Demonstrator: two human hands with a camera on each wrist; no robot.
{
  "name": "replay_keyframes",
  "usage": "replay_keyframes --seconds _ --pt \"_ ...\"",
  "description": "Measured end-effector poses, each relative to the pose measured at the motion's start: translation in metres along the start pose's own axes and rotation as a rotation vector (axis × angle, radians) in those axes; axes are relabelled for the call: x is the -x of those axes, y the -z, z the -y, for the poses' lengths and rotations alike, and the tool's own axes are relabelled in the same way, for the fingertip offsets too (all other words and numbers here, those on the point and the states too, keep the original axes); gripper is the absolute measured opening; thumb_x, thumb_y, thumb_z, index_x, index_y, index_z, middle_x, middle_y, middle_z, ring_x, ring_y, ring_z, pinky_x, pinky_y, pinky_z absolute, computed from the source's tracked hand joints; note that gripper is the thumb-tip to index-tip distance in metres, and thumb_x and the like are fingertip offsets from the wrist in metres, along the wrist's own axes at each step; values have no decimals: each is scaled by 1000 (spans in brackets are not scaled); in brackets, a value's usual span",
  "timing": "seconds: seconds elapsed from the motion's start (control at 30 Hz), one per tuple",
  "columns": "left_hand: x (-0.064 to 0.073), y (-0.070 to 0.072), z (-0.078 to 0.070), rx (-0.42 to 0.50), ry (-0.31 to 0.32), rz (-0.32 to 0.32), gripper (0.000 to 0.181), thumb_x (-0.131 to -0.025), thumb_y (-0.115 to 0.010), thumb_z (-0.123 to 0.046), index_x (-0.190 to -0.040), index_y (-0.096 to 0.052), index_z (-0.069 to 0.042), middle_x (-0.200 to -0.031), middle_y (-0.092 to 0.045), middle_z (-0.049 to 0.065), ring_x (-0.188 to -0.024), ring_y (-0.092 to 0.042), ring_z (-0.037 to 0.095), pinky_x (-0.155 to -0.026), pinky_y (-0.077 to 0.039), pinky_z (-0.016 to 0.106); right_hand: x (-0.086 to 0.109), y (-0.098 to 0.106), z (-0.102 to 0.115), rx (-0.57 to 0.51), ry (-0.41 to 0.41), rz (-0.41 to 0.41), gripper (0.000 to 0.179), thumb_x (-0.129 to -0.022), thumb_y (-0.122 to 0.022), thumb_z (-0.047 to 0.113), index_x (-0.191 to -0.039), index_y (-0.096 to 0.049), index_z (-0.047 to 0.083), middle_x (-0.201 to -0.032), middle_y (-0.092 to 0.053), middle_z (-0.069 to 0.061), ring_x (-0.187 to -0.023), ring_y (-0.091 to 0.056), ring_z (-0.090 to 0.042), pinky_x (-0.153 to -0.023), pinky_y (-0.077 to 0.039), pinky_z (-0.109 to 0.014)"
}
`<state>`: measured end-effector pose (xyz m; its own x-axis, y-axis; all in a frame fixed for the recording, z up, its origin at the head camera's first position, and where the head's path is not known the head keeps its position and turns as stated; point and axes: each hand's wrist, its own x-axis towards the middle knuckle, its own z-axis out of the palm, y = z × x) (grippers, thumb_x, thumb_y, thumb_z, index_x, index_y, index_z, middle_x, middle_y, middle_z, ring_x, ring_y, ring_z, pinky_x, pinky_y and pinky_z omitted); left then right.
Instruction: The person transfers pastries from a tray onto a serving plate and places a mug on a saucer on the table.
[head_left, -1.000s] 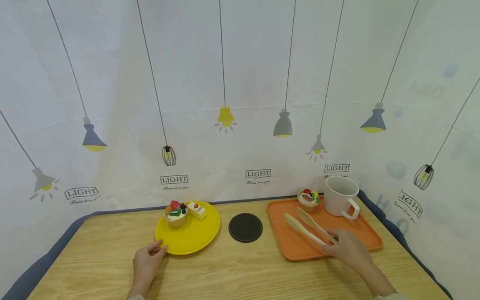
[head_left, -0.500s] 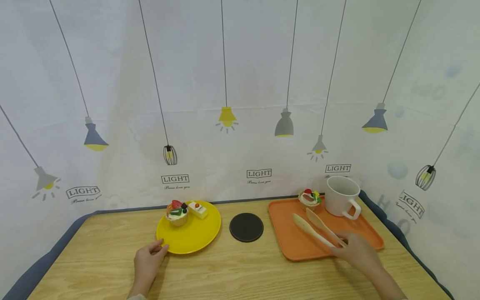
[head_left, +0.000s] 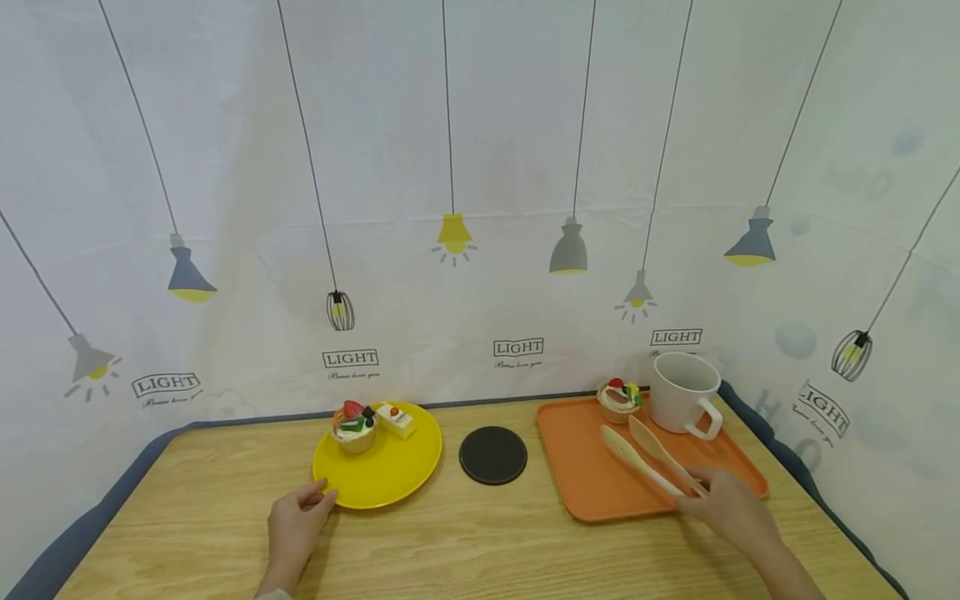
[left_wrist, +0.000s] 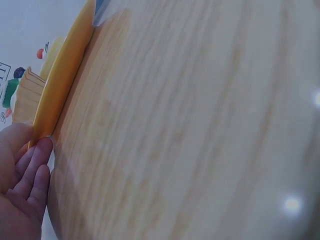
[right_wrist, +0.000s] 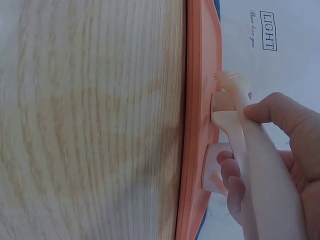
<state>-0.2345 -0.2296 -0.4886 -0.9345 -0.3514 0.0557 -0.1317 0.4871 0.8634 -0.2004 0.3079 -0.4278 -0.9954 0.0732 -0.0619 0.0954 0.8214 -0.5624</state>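
Note:
My left hand (head_left: 295,527) pinches the near-left rim of a yellow plate (head_left: 378,485), thumb above and fingers beneath in the left wrist view. A fruit-topped tart (head_left: 354,433) and a small white cake piece (head_left: 395,422) sit on that plate. On the right, my right hand (head_left: 733,510) grips pale tongs (right_wrist: 272,180), one tip slotted like a fork, the arms spread apart. The tongs hang over an orange tray (head_left: 588,479), tips pointing toward another fruit tart (head_left: 618,403) at its back edge, with nothing between them. Beside that tart stands a white mug (head_left: 678,396).
Between plate and tray lies a round black coaster (head_left: 492,455). All of it rests on a wooden table (head_left: 480,550). A white cloth backdrop (head_left: 502,283) printed with lamps rises behind the table and along its sides.
The right hand has moved the tongs a little to the right over the tray, bringing their tips below the tart and mug. The left hand stays at the plate's rim.

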Motion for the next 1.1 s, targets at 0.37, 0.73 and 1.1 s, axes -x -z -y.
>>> replay_keyframes --seconds 0.37,0.73,1.1 --pt "-1 0 0 -2 -7 -3 35 -86 -65 -10 -114 -60 10 -94 -64 18 -78 -62 19 -62 -50 18 -5 4 -2 27 -45 19 60 -79 -70 32 -120 -56 -9 -95 -64 -12 -71 -51 -19 -55 -42 -33" --pt "0 0 0 7 -2 5 36 -87 -64 -11 -115 -59 10 -96 -63 19 -81 -62 21 -63 -51 19 -10 3 -7 0 -58 25 58 -80 -70 32 -117 -57 -10 -84 -62 -6 -63 -47 -19 -50 -36 -31" --pt "0 1 -1 13 4 9 35 -87 -64 -10 -115 -59 10 -95 -63 19 -80 -62 21 -62 -50 18 -16 4 -3 23 -68 8 59 -79 -69 30 -118 -56 -11 -81 -60 -4 -66 -49 -20 -53 -39 -30"
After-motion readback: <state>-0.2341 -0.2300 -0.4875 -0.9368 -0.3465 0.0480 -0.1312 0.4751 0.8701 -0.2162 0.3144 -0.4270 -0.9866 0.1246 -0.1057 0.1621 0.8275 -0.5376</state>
